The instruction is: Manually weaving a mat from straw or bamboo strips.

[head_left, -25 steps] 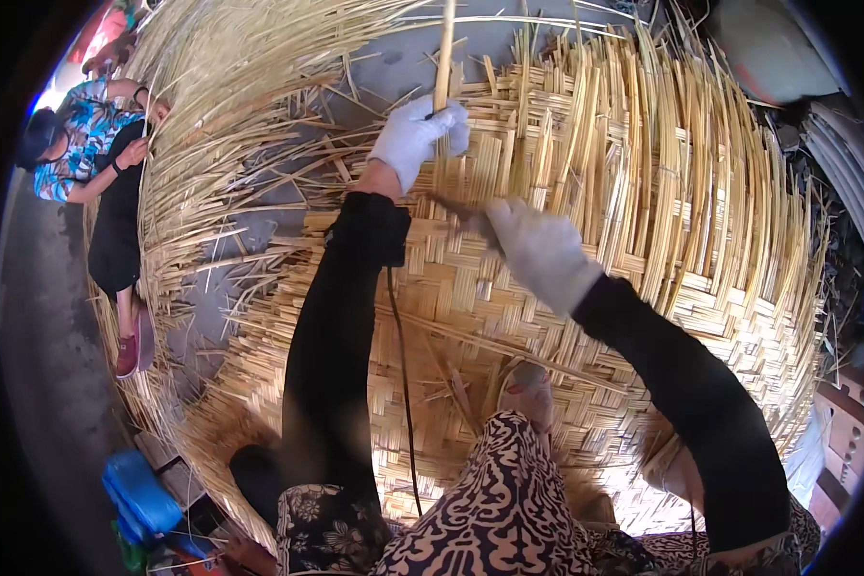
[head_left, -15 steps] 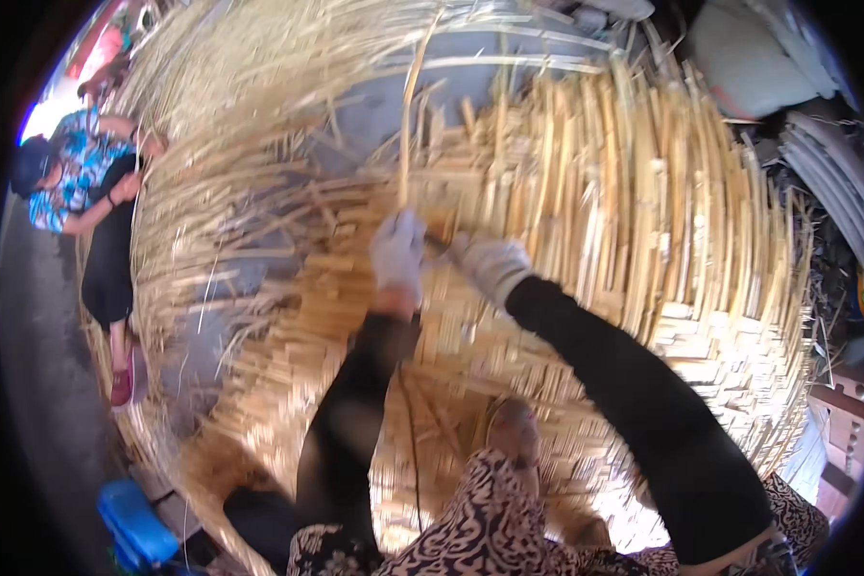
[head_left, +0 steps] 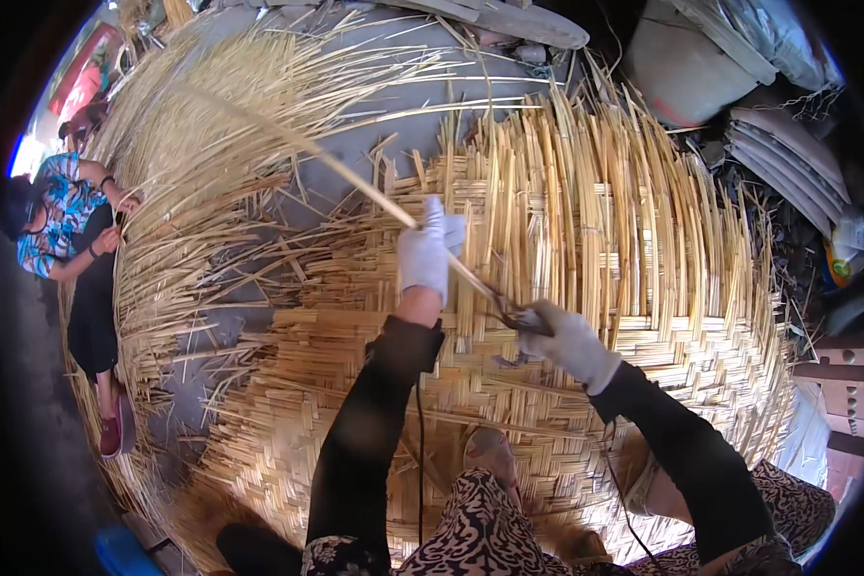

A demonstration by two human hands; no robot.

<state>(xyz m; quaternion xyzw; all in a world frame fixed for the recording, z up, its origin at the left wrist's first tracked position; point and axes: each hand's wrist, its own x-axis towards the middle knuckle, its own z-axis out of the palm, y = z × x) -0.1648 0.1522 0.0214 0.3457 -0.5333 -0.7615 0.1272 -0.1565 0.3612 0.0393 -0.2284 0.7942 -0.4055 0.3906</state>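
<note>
1. In the head view, I had the strip slanting across the middle, its long axis running from upper left down to the right.
2. My left hand, gloved, was closed around the strip, with one digit pointing up and away from me. Most of the strip's length lay beyond that hand, to the upper left; only a short piece stuck out to its lower right.
3. My right hand, also gloved, was closed around a dark tool. The tool lay at the hand's upper-left side.
4. The relation that mattered: the strip's near end pointed straight at the tool, between the two hands. The right hand was the nearer one to that end, sitting lower and to the right of the left hand. Whether the tool touched the strip or only overlapped it in view, I could not tell.
5. Both hands were above the woven mat, with its upright, unwoven canes beyond the right hand. Loose strips lay to the left.
</note>
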